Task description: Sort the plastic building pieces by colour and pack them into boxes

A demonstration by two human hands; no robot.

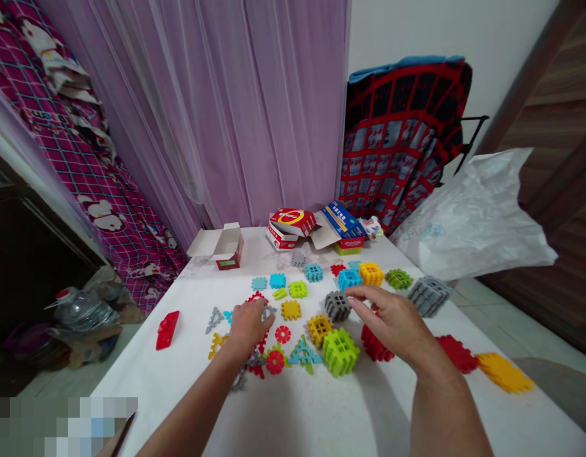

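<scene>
My left hand [249, 324] is over the loose pieces on the left, its thumb and index finger apart beside a grey piece [270, 311]. Its other fingertips are hidden. A red toothed strip [263, 341] lies partly beneath this hand. My right hand [390, 322] reaches in from the right, thumb and index finger stretched out at the right side of a grey stack of square interlocking blocks [337, 306]. Below that palm sits a red stack [376, 343], partly covered. Nearby stand a lime green stack [341, 352] and a dark yellow stack [320, 330].
More stacks, blue [350, 279], yellow [371, 273] and grey [430, 296], stand behind and right. Flat red [457, 353] and orange [505, 372] piles lie near the right edge. Open boxes [293, 222] line the back. A plastic bag [478, 216] hangs over the right side.
</scene>
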